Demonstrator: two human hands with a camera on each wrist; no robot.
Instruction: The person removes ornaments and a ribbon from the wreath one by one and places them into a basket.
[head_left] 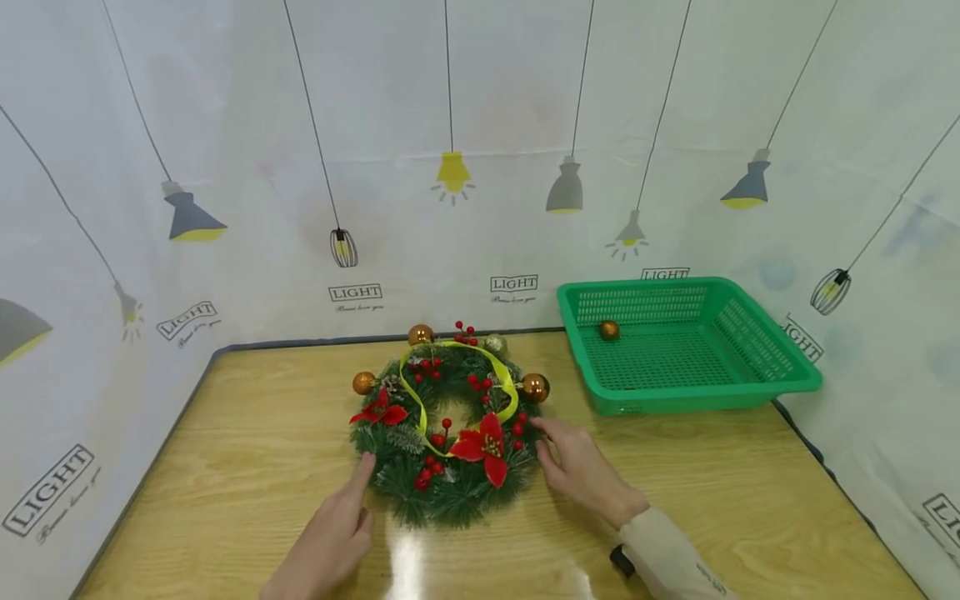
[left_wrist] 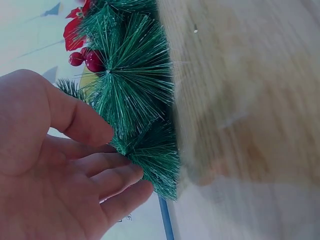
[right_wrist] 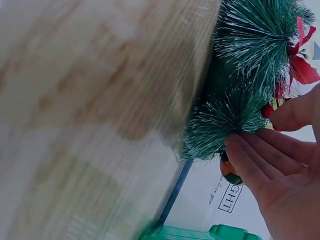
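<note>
A green Christmas wreath (head_left: 427, 502) lies flat on the wooden table, trimmed with red poinsettias (head_left: 487, 447), red berry sprigs, orange-gold balls (head_left: 536, 387) and a loose yellow ribbon (head_left: 504, 375). My left hand (head_left: 337, 525) is at its near left edge; in the left wrist view the relaxed fingertips (left_wrist: 132, 172) touch the pine needles. Against the right side rests my right hand (head_left: 588, 475). Its fingers (right_wrist: 250, 155) look nearly straight in the right wrist view, touching the needles, the thumb close to a red berry (right_wrist: 267, 110). Neither hand visibly grips anything.
A green plastic basket (head_left: 697, 398) stands at the back right of the table, with one orange-gold ball (head_left: 609, 330) inside. White cloth walls (head_left: 405, 258) printed with lamps border the table (head_left: 247, 467) at the back and sides.
</note>
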